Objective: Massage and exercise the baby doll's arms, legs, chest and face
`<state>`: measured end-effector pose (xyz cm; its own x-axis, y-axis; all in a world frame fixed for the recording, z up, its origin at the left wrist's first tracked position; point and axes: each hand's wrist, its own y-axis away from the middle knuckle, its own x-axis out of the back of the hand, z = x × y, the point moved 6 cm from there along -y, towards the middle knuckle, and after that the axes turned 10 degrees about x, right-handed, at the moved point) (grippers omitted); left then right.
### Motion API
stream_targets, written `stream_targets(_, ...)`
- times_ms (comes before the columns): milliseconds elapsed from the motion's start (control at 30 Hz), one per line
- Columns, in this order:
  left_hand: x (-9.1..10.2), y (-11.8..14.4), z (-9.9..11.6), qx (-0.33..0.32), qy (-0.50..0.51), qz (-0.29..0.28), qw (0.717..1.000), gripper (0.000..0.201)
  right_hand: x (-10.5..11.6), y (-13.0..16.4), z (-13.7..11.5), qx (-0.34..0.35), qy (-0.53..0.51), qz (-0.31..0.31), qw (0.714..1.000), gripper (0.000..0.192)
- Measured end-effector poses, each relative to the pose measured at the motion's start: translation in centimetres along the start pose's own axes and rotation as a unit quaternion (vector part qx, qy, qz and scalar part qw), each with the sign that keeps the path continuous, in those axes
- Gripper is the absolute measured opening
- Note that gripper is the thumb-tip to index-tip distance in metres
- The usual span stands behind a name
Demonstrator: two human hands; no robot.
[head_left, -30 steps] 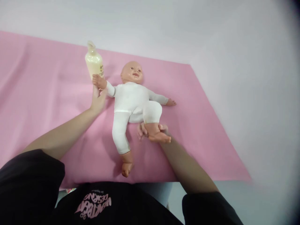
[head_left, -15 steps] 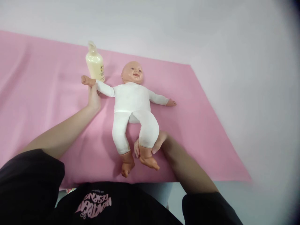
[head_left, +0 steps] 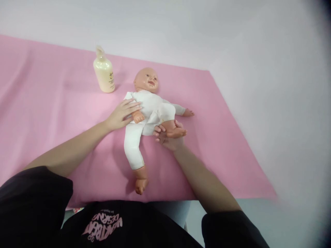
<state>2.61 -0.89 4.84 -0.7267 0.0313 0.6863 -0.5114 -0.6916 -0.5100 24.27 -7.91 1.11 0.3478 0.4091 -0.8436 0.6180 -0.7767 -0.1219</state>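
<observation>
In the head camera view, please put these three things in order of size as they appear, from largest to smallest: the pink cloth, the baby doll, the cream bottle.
1. pink cloth, far the largest, it lies under everything.
2. baby doll, clearly bigger than the bottle.
3. cream bottle, smallest; it stands slightly farther from the camera, but the order is not in doubt.

head view – forward, downward, near bench [head_left: 232, 51]
</observation>
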Motion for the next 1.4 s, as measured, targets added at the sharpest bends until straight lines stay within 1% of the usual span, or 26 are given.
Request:
stream_targets(100, 0.0, -0.2, -0.1, 0.001, -0.018, -0.003, 1.0, 0.054, 0.3, 0.1, 0.0, -0.005, 0.047, 0.052, 0.998, 0.047)
stream_targets(200, 0.0, -0.1, -0.2, 0.006, -0.022, -0.004, 1.0, 0.054, 0.6, 0.1, 0.1, -0.008, 0.082, 0.077, 0.994, 0.048)
stream_targets(467, 0.0, -0.1, 0.0, 0.006, -0.026, -0.003, 1.0, 0.055, 0.9, 0.1, 0.1, -0.005, 0.089, 0.047, 0.995, 0.049)
stream_targets(567, 0.1, -0.1, 0.0, 0.0, -0.028, -0.004, 1.0, 0.055, 0.8, 0.1, 0.2, -0.005, 0.089, 0.053, 0.995, 0.049)
stream_targets(733, 0.1, -0.1, 0.0, -0.013, -0.034, 0.0, 0.999, 0.053, 0.9, 0.1, 0.1, -0.005, 0.107, 0.08, 0.991, 0.051)
stream_targets(900, 0.1, -0.1, -0.2, -0.001, -0.027, 0.002, 1.0, 0.054, 1.0, 0.1, 0.1, -0.007, 0.119, 0.094, 0.988, 0.05)
stream_targets(1000, 0.0, -0.1, -0.2, -0.004, -0.026, 0.002, 1.0, 0.053, 1.0, 0.1, 0.2, -0.005, 0.12, 0.092, 0.989, 0.051)
stream_targets(1167, 0.1, 0.0, -0.1, -0.02, -0.034, 0.009, 0.999, 0.051, 0.9, 0.1, 0.2, -0.002, 0.112, 0.067, 0.991, 0.051)
stream_targets(1400, 0.1, -0.1, -0.2, 0.005, -0.037, -0.002, 0.999, 0.053, 1.2, 0.1, 0.2, 0.0, 0.114, 0.077, 0.991, 0.05)
